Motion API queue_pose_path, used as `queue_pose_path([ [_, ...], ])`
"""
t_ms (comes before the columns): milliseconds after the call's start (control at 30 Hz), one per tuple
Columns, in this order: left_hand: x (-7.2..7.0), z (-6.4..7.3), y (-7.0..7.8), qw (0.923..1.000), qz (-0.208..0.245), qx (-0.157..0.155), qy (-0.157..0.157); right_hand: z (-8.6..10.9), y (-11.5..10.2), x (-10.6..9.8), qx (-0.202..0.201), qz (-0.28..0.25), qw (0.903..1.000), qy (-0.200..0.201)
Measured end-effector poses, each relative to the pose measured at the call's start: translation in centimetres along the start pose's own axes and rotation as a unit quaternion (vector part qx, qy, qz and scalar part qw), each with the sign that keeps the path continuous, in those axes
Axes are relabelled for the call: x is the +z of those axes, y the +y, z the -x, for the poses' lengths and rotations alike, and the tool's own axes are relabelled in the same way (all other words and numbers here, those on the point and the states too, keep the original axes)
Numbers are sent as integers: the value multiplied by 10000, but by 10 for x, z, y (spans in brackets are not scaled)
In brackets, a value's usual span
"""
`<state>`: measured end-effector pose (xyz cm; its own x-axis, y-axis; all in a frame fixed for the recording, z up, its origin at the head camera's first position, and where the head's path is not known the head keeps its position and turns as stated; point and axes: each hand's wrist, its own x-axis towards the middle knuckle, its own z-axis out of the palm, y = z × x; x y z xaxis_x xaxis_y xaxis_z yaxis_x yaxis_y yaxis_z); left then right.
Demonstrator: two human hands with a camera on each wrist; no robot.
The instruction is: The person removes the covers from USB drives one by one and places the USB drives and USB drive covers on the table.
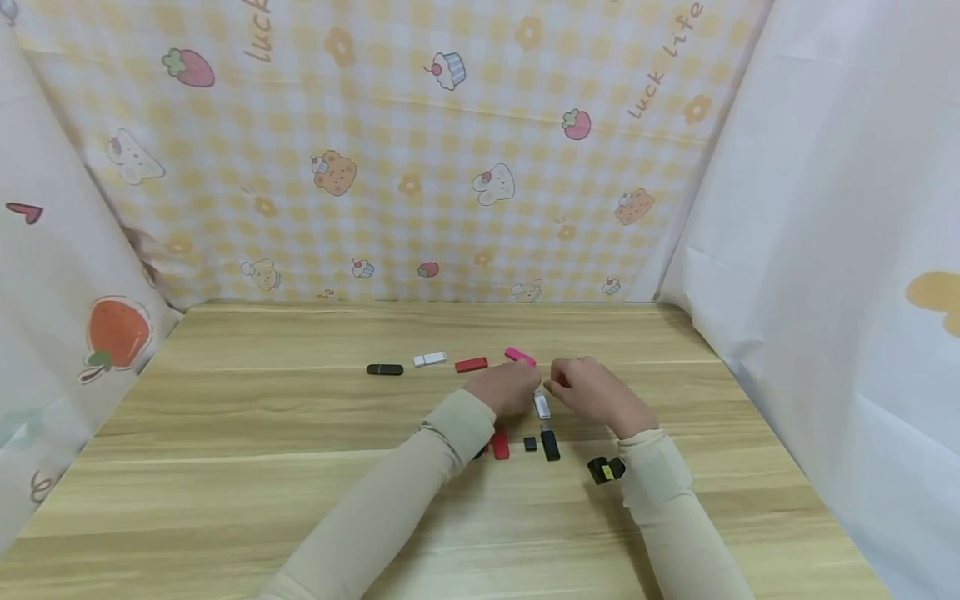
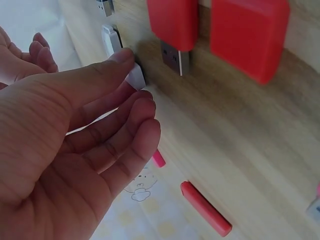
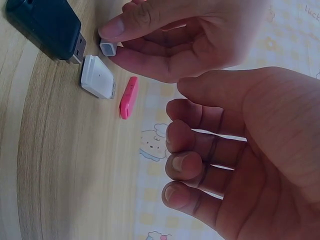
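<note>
My left hand (image 1: 504,388) pinches a small white USB stick cap (image 3: 107,47) between thumb and forefinger, just over the wooden table. Close beside it lies a white USB stick (image 3: 98,78), its body uncapped on the wood. My right hand (image 1: 596,393) hovers to the right of that stick, fingers loosely curled with nothing in them. Nearer to me are a black USB stick (image 1: 551,445) with its metal plug bare, a black cap (image 1: 530,444) and a red USB stick (image 1: 501,445). The left wrist view shows a separate red cap (image 2: 250,37) next to the red stick.
Along the back lie a black USB stick (image 1: 385,369), a white one (image 1: 430,359), a red one (image 1: 471,364) and a pink one (image 1: 520,357). A black object with a yellow patch (image 1: 606,470) sits by the right sleeve. Patterned curtains (image 1: 420,167) enclose the table.
</note>
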<state>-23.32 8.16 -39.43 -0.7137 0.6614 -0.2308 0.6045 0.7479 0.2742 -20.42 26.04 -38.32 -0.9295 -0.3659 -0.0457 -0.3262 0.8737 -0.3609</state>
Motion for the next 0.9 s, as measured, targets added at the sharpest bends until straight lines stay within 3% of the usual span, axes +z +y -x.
queue_pose_path([
  [300, 4, 0, 1, 9999, -22, -91, 77, 0, -2, 1, 157, -50, 9999, -51],
  [567, -3, 12, -4, 9987, 458, -173, 118, 1, -3, -2, 159, -101, 9998, -65],
  [800, -17, 30, -20, 9976, 350, -202, 568, 1, 0, -4, 98, -35, 9999, -71],
  [900, -24, 38, -29, 9949, 498, -332, 809, 1, 1, -3, 140, -37, 9998, -100],
])
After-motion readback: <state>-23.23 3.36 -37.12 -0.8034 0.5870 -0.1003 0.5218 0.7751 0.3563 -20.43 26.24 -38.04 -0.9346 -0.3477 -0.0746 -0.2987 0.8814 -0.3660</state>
